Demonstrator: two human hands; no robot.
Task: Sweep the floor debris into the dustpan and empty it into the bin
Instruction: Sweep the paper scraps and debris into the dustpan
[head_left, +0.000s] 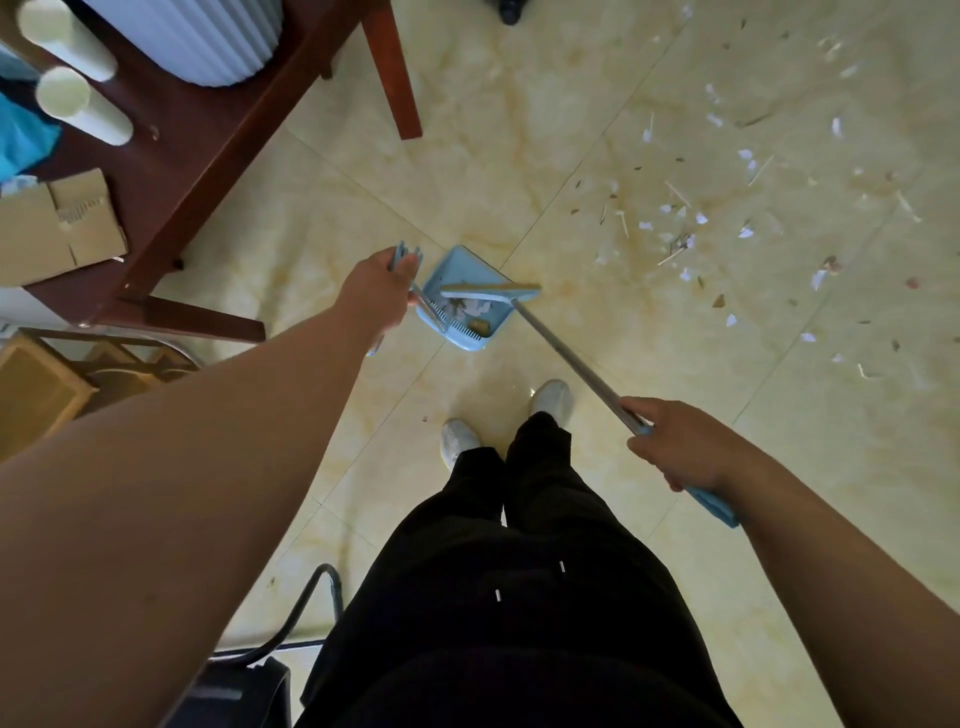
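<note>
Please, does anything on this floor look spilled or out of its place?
Yes: paper scraps and thin sticks lie scattered over the tiles, to the right of the dustpan, not yet swept. A few bits already sit in the dustpan, beside the broom head. Nothing else looks odd.

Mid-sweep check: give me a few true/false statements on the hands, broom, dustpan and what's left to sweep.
1. The left hand grips the dustpan handle. True.
2. The right hand holds nothing. False: it grips the broom handle.
3. The broom head sits at the dustpan. True.
4. The dustpan is empty. False: scraps lie in it.
5. Nothing remains outside the dustpan. False: debris lies scattered to the person's right.
</note>
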